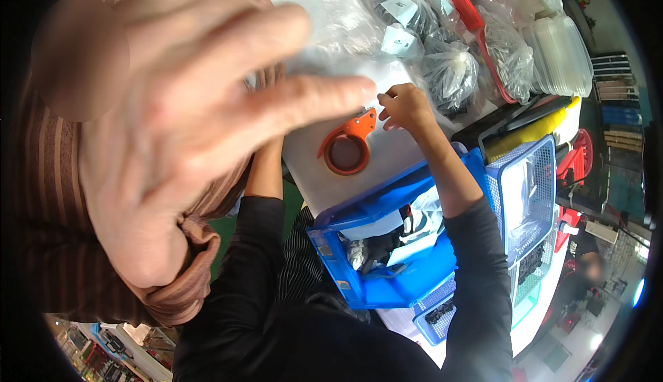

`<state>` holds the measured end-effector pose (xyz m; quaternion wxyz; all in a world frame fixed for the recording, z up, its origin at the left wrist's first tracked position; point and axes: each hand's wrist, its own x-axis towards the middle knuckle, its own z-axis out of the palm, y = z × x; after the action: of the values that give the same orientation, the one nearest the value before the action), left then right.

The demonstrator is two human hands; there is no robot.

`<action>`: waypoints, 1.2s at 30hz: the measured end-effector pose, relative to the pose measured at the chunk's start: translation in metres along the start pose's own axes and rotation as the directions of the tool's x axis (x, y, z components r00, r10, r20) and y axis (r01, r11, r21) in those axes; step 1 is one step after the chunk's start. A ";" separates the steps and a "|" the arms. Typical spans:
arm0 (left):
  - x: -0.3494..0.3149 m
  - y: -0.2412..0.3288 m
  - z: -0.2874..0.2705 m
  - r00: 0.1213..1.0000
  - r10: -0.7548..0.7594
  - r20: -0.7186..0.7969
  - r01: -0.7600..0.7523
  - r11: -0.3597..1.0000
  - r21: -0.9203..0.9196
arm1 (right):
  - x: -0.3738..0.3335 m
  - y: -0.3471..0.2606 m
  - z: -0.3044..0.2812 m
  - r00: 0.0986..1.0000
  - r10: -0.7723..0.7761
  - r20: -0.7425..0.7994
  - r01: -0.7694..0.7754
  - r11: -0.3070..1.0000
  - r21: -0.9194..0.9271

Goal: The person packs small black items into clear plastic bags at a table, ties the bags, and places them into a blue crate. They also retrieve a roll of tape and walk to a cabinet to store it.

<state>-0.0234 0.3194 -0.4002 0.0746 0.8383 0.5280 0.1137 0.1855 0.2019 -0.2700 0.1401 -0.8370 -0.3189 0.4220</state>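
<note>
My right hand (407, 107) is over the white table (395, 153), its fingers curled inward. Whether anything small is in them, I cannot make out. Just left of its fingertips lies an orange tape dispenser (347, 129), a round hand-held one. My left forearm (268, 170) reaches up the table's left side, but the hand itself is hidden behind a co-worker's large, blurred hand (186, 99) close in front of the view. That hand has its fingers partly extended. Clear plastic bags (335, 26) lie crumpled beyond my hands.
A blue bin (387, 292) holding papers and dark items stands under my right forearm. Tied bags of dark parts (449, 68), a red basket (472, 9) and stacked clear tubs (563, 54) fill the far right. Blue mesh baskets (521, 189) stand at right. A co-worker's brown striped sleeve (65, 175) crowds the left.
</note>
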 end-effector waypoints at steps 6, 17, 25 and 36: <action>-0.016 -0.020 0.022 0.984 0.025 -0.178 -0.030 0.999 -0.026 | -0.102 0.011 -0.039 0.954 -0.117 -0.275 0.158 0.979 0.132; -0.085 0.040 -0.044 0.957 0.275 -0.096 -0.287 0.839 -0.462 | -0.352 0.171 0.044 0.587 0.244 -0.772 0.271 0.839 0.472; -0.085 0.015 -0.021 0.880 0.399 0.260 -0.367 0.916 -0.161 | -0.476 0.332 0.159 0.077 0.765 -0.640 0.196 0.617 0.762; -0.110 0.005 -0.017 0.924 0.235 0.301 -0.235 0.971 -0.035 | -0.481 0.320 0.166 0.210 0.684 -0.699 0.103 0.695 0.711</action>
<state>-0.0697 0.2186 -0.3951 0.1396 0.9031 0.4061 -0.0084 -0.0256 -0.3602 -0.2346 0.4784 -0.8589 0.1711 -0.0653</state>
